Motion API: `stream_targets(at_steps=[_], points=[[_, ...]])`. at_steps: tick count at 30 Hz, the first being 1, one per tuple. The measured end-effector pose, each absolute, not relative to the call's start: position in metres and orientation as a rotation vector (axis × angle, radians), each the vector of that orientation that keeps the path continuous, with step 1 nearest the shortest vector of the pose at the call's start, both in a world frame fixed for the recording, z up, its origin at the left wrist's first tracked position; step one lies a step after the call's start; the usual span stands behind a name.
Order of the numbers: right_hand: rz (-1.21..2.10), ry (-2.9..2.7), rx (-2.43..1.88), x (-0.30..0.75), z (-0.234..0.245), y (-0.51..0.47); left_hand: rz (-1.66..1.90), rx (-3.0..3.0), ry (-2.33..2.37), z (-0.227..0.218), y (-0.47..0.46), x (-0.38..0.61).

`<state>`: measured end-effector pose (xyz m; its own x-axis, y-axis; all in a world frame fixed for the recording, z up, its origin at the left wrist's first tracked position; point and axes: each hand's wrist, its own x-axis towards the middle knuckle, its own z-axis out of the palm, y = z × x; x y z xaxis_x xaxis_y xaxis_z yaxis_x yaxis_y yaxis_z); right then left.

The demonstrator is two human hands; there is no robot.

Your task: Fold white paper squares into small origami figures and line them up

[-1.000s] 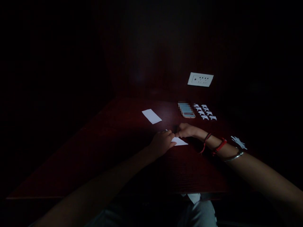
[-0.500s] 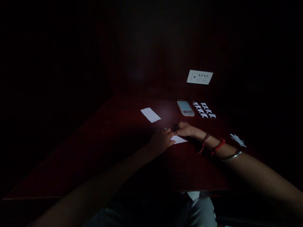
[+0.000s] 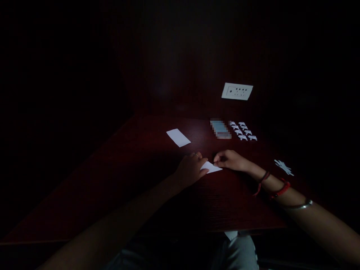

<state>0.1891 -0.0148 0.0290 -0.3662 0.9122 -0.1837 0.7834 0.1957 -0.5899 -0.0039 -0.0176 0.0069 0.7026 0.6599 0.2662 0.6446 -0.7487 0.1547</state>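
A white piece of paper (image 3: 211, 168), apparently folded, lies on the dark red table, and only its right, pointed part shows. My left hand (image 3: 191, 169) covers its left part, fingers curled and thumb pressing on it. At the paper's upper right edge is my right hand (image 3: 231, 160), thumb and fingers closed together and their tips on or right against the edge. Farther back lies a flat white sheet of paper (image 3: 178, 137).
Behind my right hand lies a phone (image 3: 220, 128), blurred, beside two rows of small folded paper pieces (image 3: 242, 132). Thin white paper strips (image 3: 284, 167) form a small pile at the right. A socket panel (image 3: 237, 91) is on the back wall. The room is very dark.
My right hand has slid to the right and slightly toward me along the paper's edge, uncovering more of it. The left hand stays on the paper, shifted only slightly.
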Motion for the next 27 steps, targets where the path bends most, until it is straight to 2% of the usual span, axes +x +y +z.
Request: stream_targets(at_steps=[3,7,17,27], points=[[0.597,-2.267,-1.567,0.185,0.028,-0.033,0.456,2.817,1.113,0.008,-0.017,-0.002],[0.413,-2.279,-1.462,0.179,0.022,-0.044,0.459,2.772,1.035,0.009,-0.014,-0.002],[0.208,-2.478,-1.332,0.181,0.021,-0.054,0.437,2.747,0.975,0.007,-0.011,-0.002],[0.261,-2.640,-1.261,0.184,0.026,-0.043,0.410,2.813,0.949,0.007,-0.012,-0.002]])
